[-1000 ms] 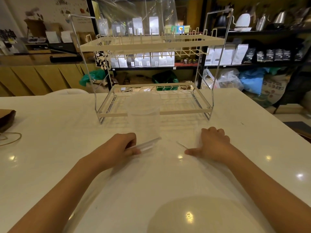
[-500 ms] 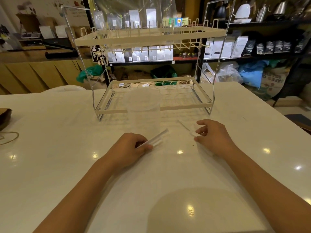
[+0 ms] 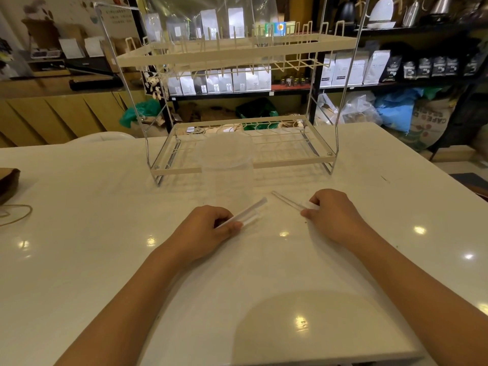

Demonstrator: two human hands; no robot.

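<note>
My left hand (image 3: 208, 228) grips a clear plastic tube (image 3: 250, 211) that points up and to the right, low over the white table (image 3: 105, 260). My right hand (image 3: 332, 215) pinches a thin clear rod (image 3: 286, 200) whose free end points up-left. A clear plastic cup (image 3: 228, 170) stands upright just beyond both hands, in front of a cream two-tier wire dish rack (image 3: 290, 162). The tips of the tube and the rod lie close together, apart, near the cup's base.
A brown object (image 3: 8, 180) and a loop of cord (image 3: 15, 215) lie at the table's left edge. Shelves with bags and kettles (image 3: 383, 62) stand behind the table. A white chair back (image 3: 103, 137) shows at the far left side.
My right hand went from resting flat beside the thin rod to pinching it and lifting it off the table. My left hand kept its hold on the tube, tilting it upward.
</note>
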